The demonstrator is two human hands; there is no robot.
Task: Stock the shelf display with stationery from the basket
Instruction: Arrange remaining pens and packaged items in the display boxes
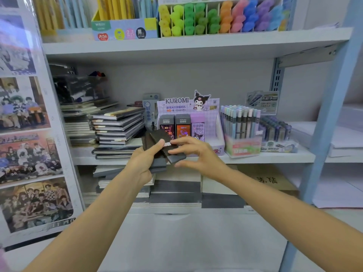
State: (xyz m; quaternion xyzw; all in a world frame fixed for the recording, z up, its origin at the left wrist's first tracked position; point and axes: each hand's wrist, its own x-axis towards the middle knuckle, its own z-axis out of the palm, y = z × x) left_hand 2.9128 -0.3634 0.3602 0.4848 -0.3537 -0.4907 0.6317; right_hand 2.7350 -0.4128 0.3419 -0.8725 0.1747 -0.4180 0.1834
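Note:
My left hand [144, 161] grips a small fanned stack of dark flat boxes [157, 142], thumb pressed on top. My right hand [193, 154] pinches the topmost dark box [174, 157] between thumb and fingers at its near end. Both hands hover just in front of the middle shelf [265, 157]. Right behind them stands the purple Kuromi display box [186, 107], holding upright packs in black, orange and purple. The basket is out of view.
Stacked dark notebooks [117, 126] lie left of the display. Pastel pens in a clear tub [240, 126] and another pen box [275, 132] stand to its right. Coloured highlighters [216, 18] fill the upper shelf. A photo poster [29, 134] covers the left side; a blue upright [330, 114] frames the right.

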